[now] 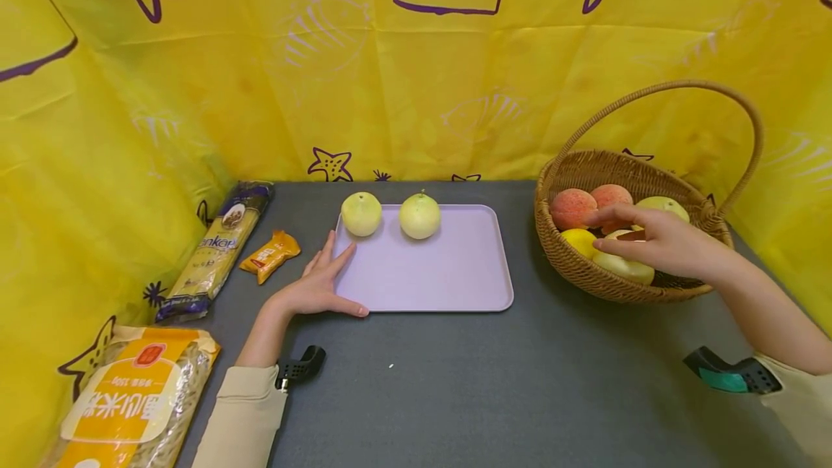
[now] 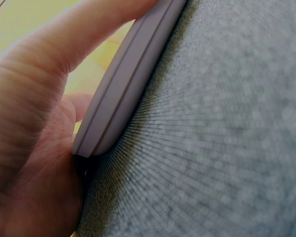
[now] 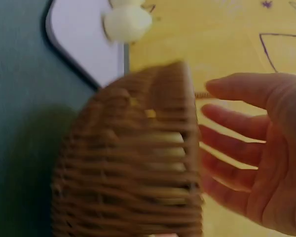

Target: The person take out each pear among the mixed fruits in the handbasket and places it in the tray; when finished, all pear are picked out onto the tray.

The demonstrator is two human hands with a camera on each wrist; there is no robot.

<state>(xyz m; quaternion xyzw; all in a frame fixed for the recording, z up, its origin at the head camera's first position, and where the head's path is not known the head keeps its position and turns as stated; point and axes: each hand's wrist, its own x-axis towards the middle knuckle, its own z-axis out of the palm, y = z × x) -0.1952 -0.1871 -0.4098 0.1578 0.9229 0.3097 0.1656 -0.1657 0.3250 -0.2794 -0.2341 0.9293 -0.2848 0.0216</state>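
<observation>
My left hand (image 1: 318,287) spreads its fingers over the left edge of a lilac tray (image 1: 429,273), the thumb along its near edge. In the left wrist view the tray's rim (image 2: 123,94) lies between thumb and palm. Two pale green round fruits stand at the tray's back, one at the left corner (image 1: 361,214) and one beside it (image 1: 419,217). My right hand (image 1: 669,240) hovers over a wicker basket (image 1: 624,291), fingers apart and slightly bent around nothing. Under and beside it lie peaches (image 1: 573,209), a lemon (image 1: 581,242) and pale green fruit (image 1: 624,267).
Left of the tray lie a small orange packet (image 1: 270,256), a long noodle pack (image 1: 217,251) and a large yellow bag (image 1: 136,396) with Chinese print. The basket's tall arched handle (image 1: 698,84) rises above the fruit. Yellow patterned cloth (image 1: 416,107) walls the back and sides of the grey table (image 1: 442,396).
</observation>
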